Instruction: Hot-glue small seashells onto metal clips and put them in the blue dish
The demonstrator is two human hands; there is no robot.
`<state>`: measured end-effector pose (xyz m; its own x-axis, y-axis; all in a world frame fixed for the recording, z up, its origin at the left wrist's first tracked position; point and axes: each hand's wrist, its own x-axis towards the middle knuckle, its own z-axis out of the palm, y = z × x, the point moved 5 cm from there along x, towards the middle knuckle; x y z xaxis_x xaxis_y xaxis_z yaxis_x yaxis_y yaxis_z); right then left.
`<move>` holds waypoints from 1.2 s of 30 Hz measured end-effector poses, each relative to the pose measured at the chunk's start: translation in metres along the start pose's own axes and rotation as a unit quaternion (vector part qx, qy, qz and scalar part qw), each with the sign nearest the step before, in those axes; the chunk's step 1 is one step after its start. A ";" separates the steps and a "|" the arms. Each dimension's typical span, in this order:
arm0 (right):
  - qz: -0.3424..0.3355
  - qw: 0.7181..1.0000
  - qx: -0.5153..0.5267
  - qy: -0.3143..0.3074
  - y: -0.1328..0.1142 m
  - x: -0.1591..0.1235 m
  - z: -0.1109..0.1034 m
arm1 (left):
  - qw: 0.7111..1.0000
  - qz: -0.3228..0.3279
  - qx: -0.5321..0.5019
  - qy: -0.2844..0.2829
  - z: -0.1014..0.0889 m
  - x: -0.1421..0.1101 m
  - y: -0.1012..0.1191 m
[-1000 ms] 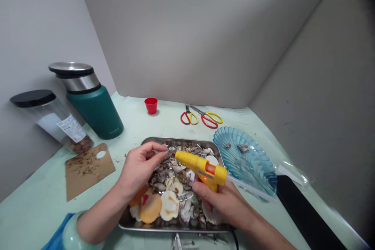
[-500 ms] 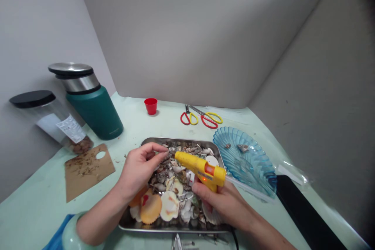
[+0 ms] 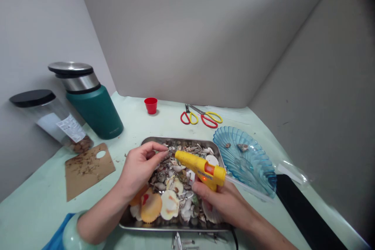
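My right hand (image 3: 216, 199) is wrapped round the grip of a yellow hot glue gun (image 3: 193, 163), its orange light lit and a clear glue stick (image 3: 249, 188) sticking out of the back. The gun's nozzle points left, close to the fingertips of my left hand (image 3: 143, 168). Thumb and forefinger of that hand are pinched together; whatever is between them is too small to name. Beneath both hands lies a metal tray (image 3: 175, 228) full of seashells, among them an orange scallop shell (image 3: 151, 207) and a pale scallop shell (image 3: 169, 205).
On the right sits a blue shell-shaped dish (image 3: 246, 164) with small shells in it, beside a black bar (image 3: 307, 215). Behind the tray are a red cup (image 3: 151, 106) and two pairs of scissors (image 3: 209, 120). A green bottle (image 3: 96, 111), a jar (image 3: 70, 129) and cardboard (image 3: 88, 170) stand or lie left.
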<state>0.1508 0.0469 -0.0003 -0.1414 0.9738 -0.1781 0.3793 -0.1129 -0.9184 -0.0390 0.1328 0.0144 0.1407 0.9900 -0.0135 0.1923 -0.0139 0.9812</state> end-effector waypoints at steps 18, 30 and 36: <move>-0.045 0.998 0.025 0.034 -0.010 0.000 -0.002 | 1.000 -0.002 -0.002 0.002 0.000 0.001 -0.001; -0.030 0.999 0.000 0.029 -0.009 -0.001 -0.001 | 1.000 -0.001 0.001 0.009 -0.002 0.001 -0.003; -0.024 0.999 0.007 0.032 -0.011 -0.001 -0.002 | 1.000 0.007 0.011 0.013 -0.002 0.001 -0.001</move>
<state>0.1484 0.0475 0.0102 -0.1000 0.9887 -0.1116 0.3603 -0.0686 -0.9303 -0.0411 0.1344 0.0140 0.1179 0.9930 0.0060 0.2120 -0.0310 0.9768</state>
